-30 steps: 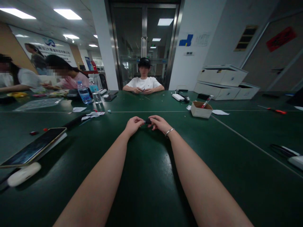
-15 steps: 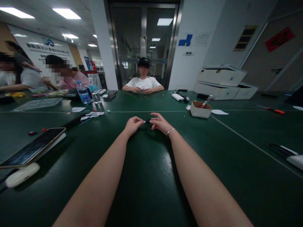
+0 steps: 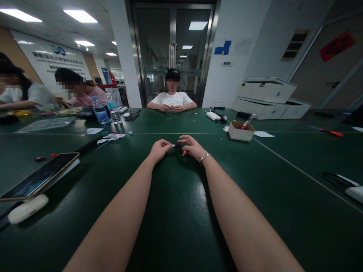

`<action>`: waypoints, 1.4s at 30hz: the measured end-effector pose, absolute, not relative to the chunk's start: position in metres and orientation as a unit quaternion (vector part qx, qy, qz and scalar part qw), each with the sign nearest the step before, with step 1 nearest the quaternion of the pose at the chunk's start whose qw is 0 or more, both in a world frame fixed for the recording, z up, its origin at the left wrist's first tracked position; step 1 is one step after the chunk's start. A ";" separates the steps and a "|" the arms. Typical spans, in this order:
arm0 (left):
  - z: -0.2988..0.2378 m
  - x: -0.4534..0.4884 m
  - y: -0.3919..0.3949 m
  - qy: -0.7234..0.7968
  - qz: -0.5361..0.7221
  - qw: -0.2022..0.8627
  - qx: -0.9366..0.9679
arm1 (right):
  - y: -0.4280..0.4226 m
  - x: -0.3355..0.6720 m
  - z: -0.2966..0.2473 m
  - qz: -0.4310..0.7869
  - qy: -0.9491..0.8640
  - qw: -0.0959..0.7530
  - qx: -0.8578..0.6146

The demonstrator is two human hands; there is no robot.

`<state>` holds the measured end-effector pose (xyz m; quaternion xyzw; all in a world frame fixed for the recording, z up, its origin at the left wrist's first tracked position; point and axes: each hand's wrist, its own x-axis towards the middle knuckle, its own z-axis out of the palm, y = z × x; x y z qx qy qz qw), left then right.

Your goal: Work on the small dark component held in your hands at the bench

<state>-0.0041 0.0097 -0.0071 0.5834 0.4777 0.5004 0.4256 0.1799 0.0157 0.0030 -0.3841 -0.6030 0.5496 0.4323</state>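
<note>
My two arms stretch out over the dark green table (image 3: 176, 211). My left hand (image 3: 159, 149) is curled, its fingertips pinching the left end of a small dark object with a light tip (image 3: 176, 145). My right hand (image 3: 193, 147), a thin bracelet at its wrist, pinches the right end of the same object, its upper fingers loosely raised. The object is held just above the tabletop, too small to name.
A phone (image 3: 39, 176) on a white pad and a white case (image 3: 27, 208) lie at the left. Water bottles (image 3: 100, 111) stand far left. A small cardboard box (image 3: 241, 130) sits at the right, white boxes (image 3: 266, 90) behind. A person in white (image 3: 172, 99) sits opposite; others sit far left.
My right hand's fingers have loosened and lifted slightly on the small object. A person at the far left has shifted. My arms stay in place.
</note>
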 end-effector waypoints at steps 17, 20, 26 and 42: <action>-0.007 -0.002 0.008 0.460 0.469 0.419 0.627 | 0.021 0.180 -0.003 0.553 -0.597 0.421 -0.401; -0.008 -0.003 0.008 0.453 0.465 0.398 0.648 | 0.021 0.180 -0.003 0.555 -0.584 0.429 -0.408; -0.012 -0.005 0.010 0.467 0.459 0.378 0.654 | 0.022 0.180 -0.004 0.561 -0.577 0.435 -0.404; -0.012 -0.005 0.011 0.460 0.470 0.372 0.655 | 0.022 0.179 -0.004 0.575 -0.561 0.439 -0.402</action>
